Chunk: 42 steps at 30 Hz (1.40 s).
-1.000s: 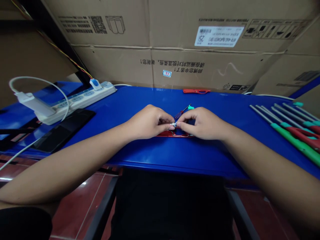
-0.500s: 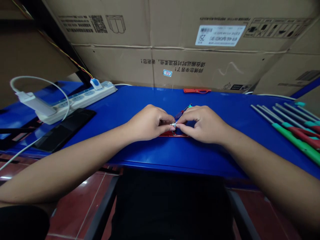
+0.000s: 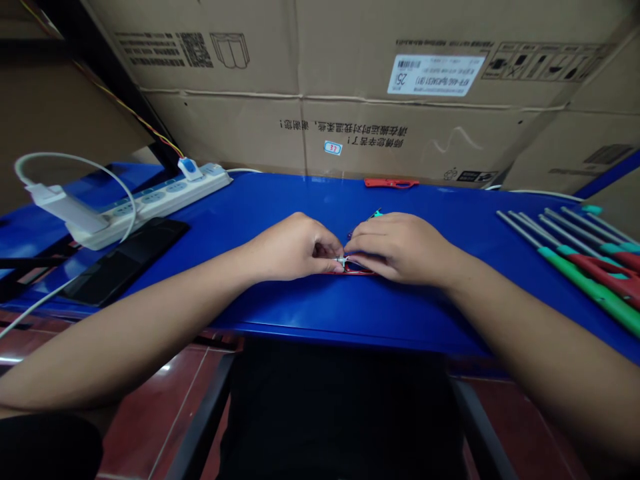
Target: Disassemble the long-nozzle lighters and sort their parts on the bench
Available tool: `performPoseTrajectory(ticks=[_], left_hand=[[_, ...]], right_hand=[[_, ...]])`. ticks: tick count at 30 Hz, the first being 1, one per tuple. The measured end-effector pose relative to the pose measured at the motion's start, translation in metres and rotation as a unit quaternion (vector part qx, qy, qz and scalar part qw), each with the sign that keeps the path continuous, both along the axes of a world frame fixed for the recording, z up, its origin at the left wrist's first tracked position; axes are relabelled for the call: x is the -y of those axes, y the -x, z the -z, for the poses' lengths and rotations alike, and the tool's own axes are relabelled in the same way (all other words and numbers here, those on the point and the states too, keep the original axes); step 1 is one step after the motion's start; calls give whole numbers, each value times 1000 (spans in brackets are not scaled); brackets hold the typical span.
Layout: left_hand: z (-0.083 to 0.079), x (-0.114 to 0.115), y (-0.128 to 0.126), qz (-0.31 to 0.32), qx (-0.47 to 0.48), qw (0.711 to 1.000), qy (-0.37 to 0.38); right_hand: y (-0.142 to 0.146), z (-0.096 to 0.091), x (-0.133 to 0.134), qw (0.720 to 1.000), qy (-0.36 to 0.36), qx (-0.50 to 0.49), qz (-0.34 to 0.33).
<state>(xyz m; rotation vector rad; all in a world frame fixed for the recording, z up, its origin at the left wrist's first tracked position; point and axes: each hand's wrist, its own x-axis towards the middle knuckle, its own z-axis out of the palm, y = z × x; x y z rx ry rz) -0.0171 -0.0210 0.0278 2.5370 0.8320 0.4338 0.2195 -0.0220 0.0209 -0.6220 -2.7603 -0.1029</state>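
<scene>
My left hand [image 3: 295, 247] and my right hand [image 3: 400, 247] meet fingertip to fingertip over the middle of the blue table [image 3: 310, 307]. Both are closed in a pinch around a small silvery metal part [image 3: 342, 260] between them. Under the fingers lies a flat red piece [image 3: 357, 271], mostly hidden by my right hand. A small screwdriver with a teal cap [image 3: 374, 215] pokes out just behind my right hand's knuckles.
A row of green- and red-handled screwdrivers [image 3: 580, 260] lies at the right. A white power strip [image 3: 150, 200] with a plugged cable and a black phone [image 3: 125, 257] sit at the left. A red tool [image 3: 391, 183] lies at the foot of the cardboard boxes [image 3: 350, 87] behind.
Both hands have lowered slightly toward the table and drawn closer together. The pinched metal part sits lower, close over the red piece.
</scene>
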Motion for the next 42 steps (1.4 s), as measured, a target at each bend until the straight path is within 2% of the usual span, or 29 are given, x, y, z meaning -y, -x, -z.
performPoseTrajectory(ticks=[3, 7, 12, 15, 21, 29, 35, 40, 42], left_hand=[[-1, -1, 1, -1, 6, 1000, 18], [-5, -8, 9, 25, 11, 999, 28], [-9, -21, 24, -52, 30, 998, -15], [-9, -24, 27, -62, 15, 998, -14], [-5, -21, 21, -13, -31, 999, 14], [1, -20, 18, 20, -53, 998, 39], [-4, -13, 16, 84, -24, 996, -4], [-1, -7, 12, 120, -47, 989, -74], [0, -6, 10, 120, -48, 988, -90]], right_hand=[[2, 0, 2, 1000, -8, -7, -17], [3, 0, 1, 997, 52, -29, -50], [5, 4, -4, 993, 103, -36, -49], [8, 6, -5, 993, 101, -33, -49], [12, 9, -6, 994, 94, -29, -44], [13, 12, -6, 997, 63, -17, -33], [14, 11, -2, 995, 69, -46, -51], [9, 5, -3, 989, 114, -50, -86], [-1, 1, -11, 988, 128, -75, -50]])
